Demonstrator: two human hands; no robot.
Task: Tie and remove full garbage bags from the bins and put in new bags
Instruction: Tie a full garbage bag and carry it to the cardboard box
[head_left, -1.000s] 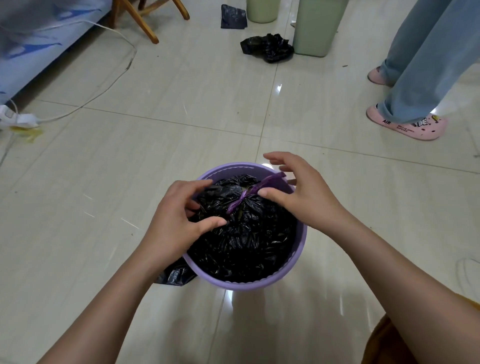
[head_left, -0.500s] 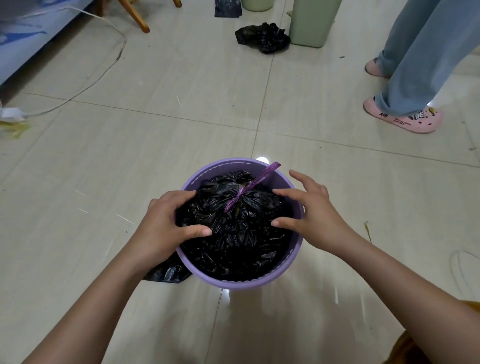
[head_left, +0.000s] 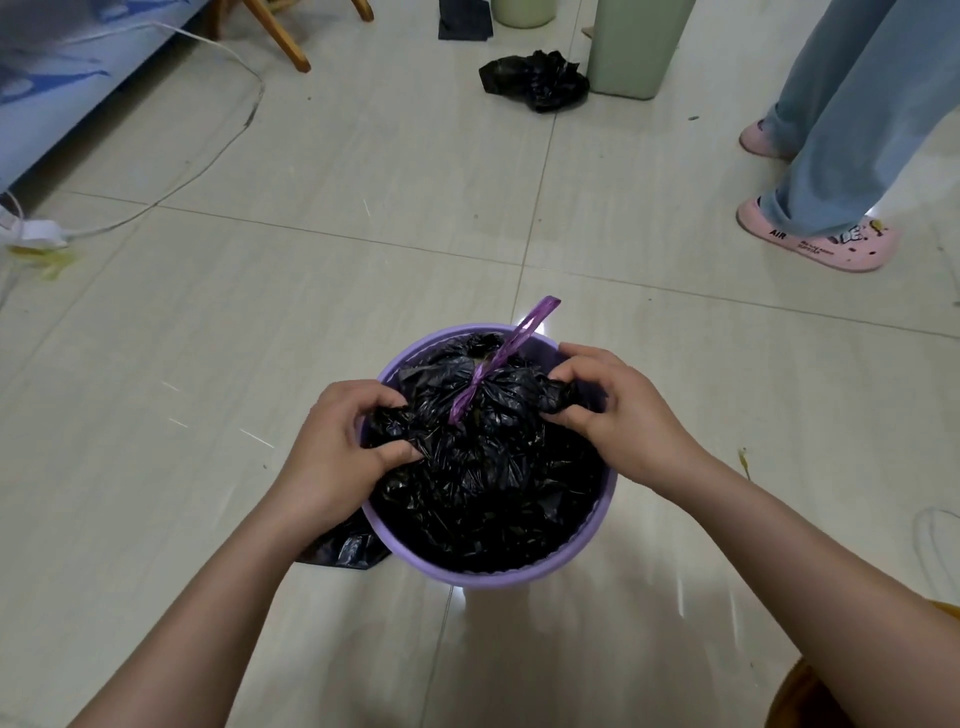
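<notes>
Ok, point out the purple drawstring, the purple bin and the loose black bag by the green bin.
purple drawstring (head_left: 497, 361): head view, middle of the strip.
purple bin (head_left: 524, 576): head view, near rim.
loose black bag (head_left: 540, 79): head view, middle of the crumpled heap.

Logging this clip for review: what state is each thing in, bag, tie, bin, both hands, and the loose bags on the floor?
black garbage bag: in the bin, gathered at top
purple tie: cinched round the bag neck, end sticking up
purple bin: upright, full
left hand: gripping bag plastic
right hand: pinching bag plastic
crumpled black bag: loose on floor
</notes>
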